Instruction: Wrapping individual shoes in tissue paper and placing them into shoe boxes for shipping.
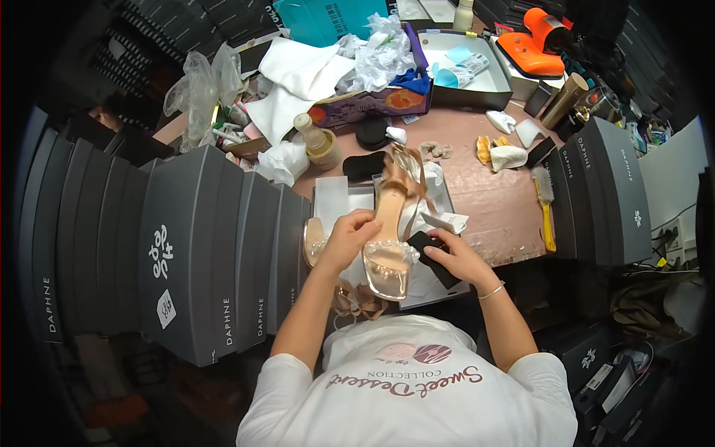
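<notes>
Left hand pinching sandal by its side, near pearl strap; sandal above open box, worktop's near edge. Right hand gripping black pad just beside sandal. Brush along worktop's right edge.

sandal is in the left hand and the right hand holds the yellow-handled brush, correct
Not quite: the right hand holds a flat black object, not the yellow-handled brush, as the head view shows; the left hand does hold the sandal.
</notes>
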A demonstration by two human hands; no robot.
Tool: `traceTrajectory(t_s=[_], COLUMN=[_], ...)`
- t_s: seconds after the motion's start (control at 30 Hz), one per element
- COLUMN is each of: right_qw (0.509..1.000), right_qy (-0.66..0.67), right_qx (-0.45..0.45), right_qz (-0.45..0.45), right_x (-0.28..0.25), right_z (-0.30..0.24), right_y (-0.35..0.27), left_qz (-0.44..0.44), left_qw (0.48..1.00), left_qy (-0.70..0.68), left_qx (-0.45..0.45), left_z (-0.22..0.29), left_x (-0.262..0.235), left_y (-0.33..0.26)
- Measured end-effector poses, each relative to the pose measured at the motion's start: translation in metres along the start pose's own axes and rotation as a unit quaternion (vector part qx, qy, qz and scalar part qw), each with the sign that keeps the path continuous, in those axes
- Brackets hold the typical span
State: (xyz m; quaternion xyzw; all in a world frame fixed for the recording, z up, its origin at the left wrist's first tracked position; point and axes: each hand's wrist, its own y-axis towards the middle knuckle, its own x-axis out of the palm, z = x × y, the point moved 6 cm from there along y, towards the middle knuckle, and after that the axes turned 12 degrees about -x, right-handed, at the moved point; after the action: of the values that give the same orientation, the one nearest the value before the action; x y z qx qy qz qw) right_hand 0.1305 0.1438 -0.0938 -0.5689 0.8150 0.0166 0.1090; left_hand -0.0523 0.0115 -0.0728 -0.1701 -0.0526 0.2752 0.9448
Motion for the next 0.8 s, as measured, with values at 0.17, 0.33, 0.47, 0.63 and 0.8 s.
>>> traceTrajectory(t_s=[0.17,0.33,0.47,0.63,0.8], right_qw=[0.929,0.814,0.878,0.923,0.931], right_qy=[0.356,0.564,0.465,0.384,0.303], right_qx=[0.027,0.027,-0.034,0.001,0.085], right_qz=[0.099,0.139,0.106,-0.033,-0.186], right_x=[0.038,0.053,0.032,-0.023,0.026], right_z=[0.007,-0.041,-0.054,-0.033,-0.019], right_y=[-0.032,-0.034,-0.033,-0.037,-0.016], left_qz=[0.223,0.297,0.219,-0.017,-0.329], left_qw=[0.964,0.931,0.925,0.993,0.892], left_qy=[0.010,-0.029,0.121,-0.034,-0.194], left_qx=[0.143,0.211,0.287,-0.112,-0.244], left_z=[0.020,0.024,0.041,-0.064,-0.066], left_x=[0.008,0.013,0.015,-0.006,0.047], left_y=[-0.032,-0.054,-0.084,-0.074,-0.091])
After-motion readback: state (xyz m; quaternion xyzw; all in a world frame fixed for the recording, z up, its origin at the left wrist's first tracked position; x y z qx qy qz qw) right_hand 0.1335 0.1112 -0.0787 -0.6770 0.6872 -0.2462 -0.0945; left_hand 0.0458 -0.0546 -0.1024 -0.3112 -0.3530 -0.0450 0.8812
